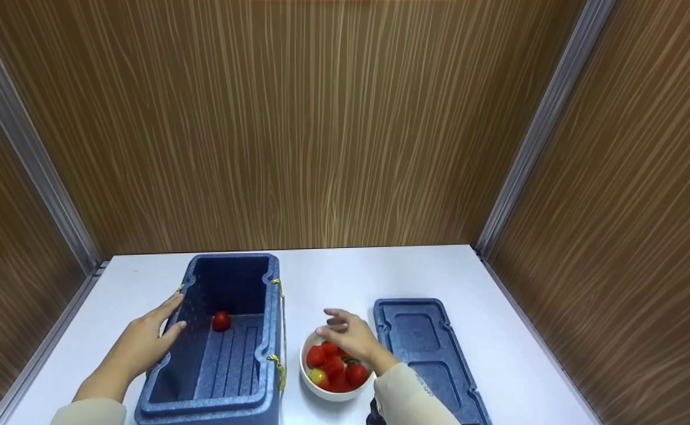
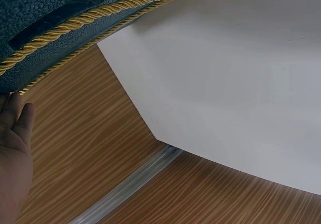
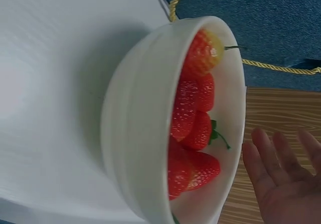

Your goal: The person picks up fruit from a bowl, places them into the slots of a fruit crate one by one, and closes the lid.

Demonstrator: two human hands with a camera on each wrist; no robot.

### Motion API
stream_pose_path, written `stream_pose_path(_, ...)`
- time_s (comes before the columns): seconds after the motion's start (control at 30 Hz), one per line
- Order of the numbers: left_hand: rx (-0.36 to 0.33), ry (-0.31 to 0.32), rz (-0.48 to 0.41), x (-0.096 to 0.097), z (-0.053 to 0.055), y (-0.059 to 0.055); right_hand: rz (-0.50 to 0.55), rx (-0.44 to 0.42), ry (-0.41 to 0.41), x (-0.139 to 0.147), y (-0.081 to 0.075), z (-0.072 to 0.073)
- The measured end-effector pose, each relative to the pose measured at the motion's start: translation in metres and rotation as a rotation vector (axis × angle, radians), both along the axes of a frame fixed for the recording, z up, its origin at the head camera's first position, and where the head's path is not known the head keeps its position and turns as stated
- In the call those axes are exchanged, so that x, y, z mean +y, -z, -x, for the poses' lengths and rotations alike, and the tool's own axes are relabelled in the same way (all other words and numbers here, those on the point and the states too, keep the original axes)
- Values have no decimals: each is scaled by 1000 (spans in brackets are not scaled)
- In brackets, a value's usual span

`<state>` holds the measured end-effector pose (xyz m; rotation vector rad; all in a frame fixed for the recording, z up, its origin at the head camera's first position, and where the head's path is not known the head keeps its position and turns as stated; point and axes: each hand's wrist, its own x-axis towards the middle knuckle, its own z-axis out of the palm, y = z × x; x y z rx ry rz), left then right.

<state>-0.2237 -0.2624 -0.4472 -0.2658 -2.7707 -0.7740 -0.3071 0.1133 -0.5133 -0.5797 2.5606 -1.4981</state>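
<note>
A deep speckled blue box [image 1: 268,330] stands lidless on the table, with one red strawberry [image 1: 221,321] on its ribbed floor. My left hand [image 1: 144,342] rests at its left rim, fingers fairly straight and thumb over the edge. In the left wrist view, the fingertips of that hand [image 2: 12,143] meet the box wall beside a yellow rope [image 2: 90,18]. To the box's right, a white bowl [image 3: 135,118] holds several red strawberries [image 3: 195,131], one of them partly yellow with a stem. Just above the bowl's far rim hovers my right hand [image 1: 350,336], loosely bent, holding nothing.
A blue lid [image 1: 421,348] with recessed panels lies right of the bowl, partly behind my right sleeve [image 1: 412,395]. Yellow cords [image 1: 280,372] hang on the box's right side. Wood-grain panels [image 1: 321,130] enclose the white table [image 1: 333,265] at the back and sides.
</note>
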Motion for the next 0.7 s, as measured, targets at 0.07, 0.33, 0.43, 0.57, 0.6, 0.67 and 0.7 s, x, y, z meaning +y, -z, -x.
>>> stream_pose_path(0.07,2,0,1,0,0,1,-16,-7,-12,0,3,-3)
stream_pose_path(0.33,-8,-2,1,-1,0,1,-106,-33,-76,0,14,-9)
stream_pose_path(0.43,-6,2,0,-1,0,1,-171,3,-85,0,16,-10)
stream_pose_path(0.57,-10,5,6,-1,-1,1,-261,-6,-116,0,18,-13)
stream_pose_path(0.6,-10,6,7,-1,-1,1,-280,-16,-122,0,18,-13)
stream_pose_path(0.67,-8,5,9,-1,-1,1,-285,-42,-146,1,19,-15)
stream_pose_path(0.7,-4,4,7,-1,-1,1,-294,-44,-150,1,19,-15)
